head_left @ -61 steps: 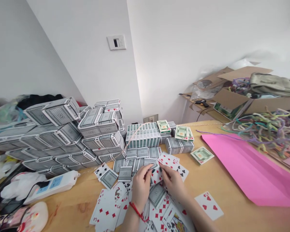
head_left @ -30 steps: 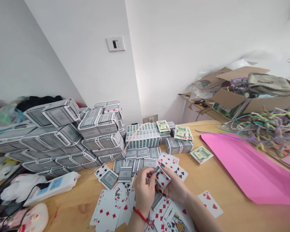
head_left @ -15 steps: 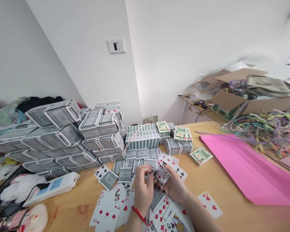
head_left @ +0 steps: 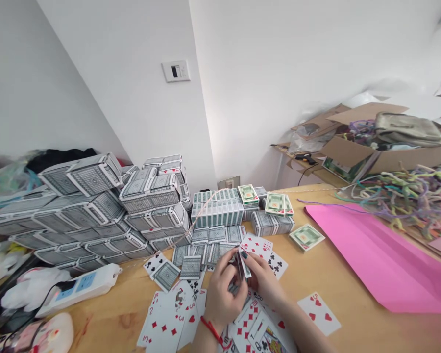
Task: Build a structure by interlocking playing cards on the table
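Observation:
My left hand (head_left: 222,291), with a red string at the wrist, and my right hand (head_left: 262,279) meet over a spread of loose playing cards (head_left: 169,318) on the wooden table (head_left: 353,323). Both pinch a small bunch of cards (head_left: 241,264) held upright on edge between the fingertips. Face-up red and black cards lie under and around the hands. A five of hearts (head_left: 318,314) lies alone to the right.
Stacked grey-patterned card boxes (head_left: 95,211) fill the back left. Smaller green decks (head_left: 275,203) and one loose deck (head_left: 306,236) sit behind the hands. A pink sheet (head_left: 382,260), coloured strings (head_left: 407,196), cardboard boxes (head_left: 375,147) lie right; a white power strip (head_left: 77,287) lies left.
Both hands have gathered cards from the table and turned them from lying flat to standing on edge between the fingertips. The hands drew slightly closer together.

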`<state>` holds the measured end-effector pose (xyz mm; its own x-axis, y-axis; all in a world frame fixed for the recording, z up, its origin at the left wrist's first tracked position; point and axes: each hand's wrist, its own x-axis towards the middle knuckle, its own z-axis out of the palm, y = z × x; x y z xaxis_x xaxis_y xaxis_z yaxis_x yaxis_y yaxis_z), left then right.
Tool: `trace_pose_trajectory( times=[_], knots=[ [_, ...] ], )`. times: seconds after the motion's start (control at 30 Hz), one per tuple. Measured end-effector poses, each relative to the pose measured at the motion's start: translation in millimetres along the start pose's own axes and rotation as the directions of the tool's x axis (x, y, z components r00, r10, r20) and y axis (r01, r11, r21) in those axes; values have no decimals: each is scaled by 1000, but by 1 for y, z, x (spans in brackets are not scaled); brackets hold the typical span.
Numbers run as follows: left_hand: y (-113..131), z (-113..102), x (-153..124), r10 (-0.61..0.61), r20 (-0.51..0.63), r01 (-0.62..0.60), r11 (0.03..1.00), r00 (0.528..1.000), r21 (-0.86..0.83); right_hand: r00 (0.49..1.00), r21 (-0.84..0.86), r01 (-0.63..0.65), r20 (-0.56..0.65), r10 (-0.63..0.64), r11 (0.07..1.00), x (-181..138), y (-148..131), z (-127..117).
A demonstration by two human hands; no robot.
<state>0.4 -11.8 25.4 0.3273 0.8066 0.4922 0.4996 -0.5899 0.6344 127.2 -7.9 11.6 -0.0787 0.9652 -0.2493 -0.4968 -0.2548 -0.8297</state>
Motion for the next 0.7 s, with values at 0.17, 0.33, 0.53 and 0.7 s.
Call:
trace_pose_trajectory(
  times=[0.17, 0.33, 0.53, 0.7],
  knots=[
    [-4, 4, -2, -76, -16, 75, 995, 997, -61, 985, -130, 112, -113, -127, 985, 2, 2, -7],
    [-13, 11, -4, -169, -35, 168, 986, 985, -16, 958, -135, 215, -162, -236, 967, 1, -7, -7],
    [-14, 13, -3, -106, -31, 109, 987, 994, 116, 941, -311, 235, -165, -296, 921, 4, -2, -10],
    [-15, 13, -3, -91, -74, 101, 985, 993, 143, 929, -369, 237, -186, -321, 899, 5, 2, -10]
  ],
)
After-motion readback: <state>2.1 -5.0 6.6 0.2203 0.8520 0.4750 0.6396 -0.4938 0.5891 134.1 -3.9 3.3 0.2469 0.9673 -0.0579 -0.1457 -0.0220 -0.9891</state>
